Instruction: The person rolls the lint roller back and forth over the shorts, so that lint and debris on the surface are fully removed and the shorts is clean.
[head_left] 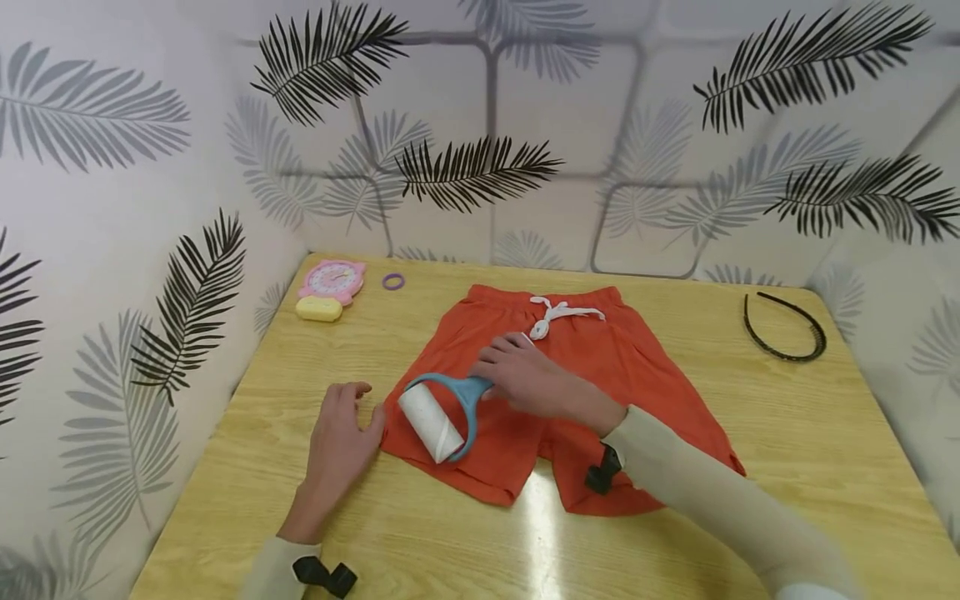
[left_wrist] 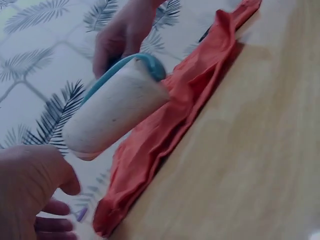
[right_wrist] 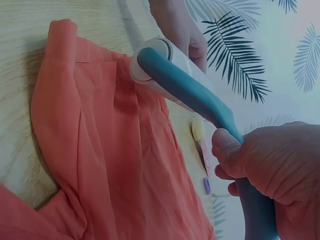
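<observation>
Orange-red shorts [head_left: 585, 367] with a white drawstring [head_left: 558, 312] lie spread flat on the table, waistband at the far side. My right hand [head_left: 528, 379] grips the blue handle of a lint roller [head_left: 431, 423]. In the left wrist view its white cylinder [left_wrist: 117, 107] appears raised above the cloth, over the left leg of the shorts. Fingers loosely bent, my left hand [head_left: 345, 433] is beside that leg's outer hem corner and holds nothing. Whether its thumb touches the fabric I cannot tell. The right wrist view shows my thumb [right_wrist: 225, 145] along the handle.
At the table's far left are a pink clock [head_left: 332, 280], a yellow oval piece [head_left: 318, 309] against it and a purple ring [head_left: 393, 282]. A black headband [head_left: 813, 346] lies on the right. Leaf-patterned walls [head_left: 555, 108] border the wooden table [head_left: 817, 467] behind and at the sides.
</observation>
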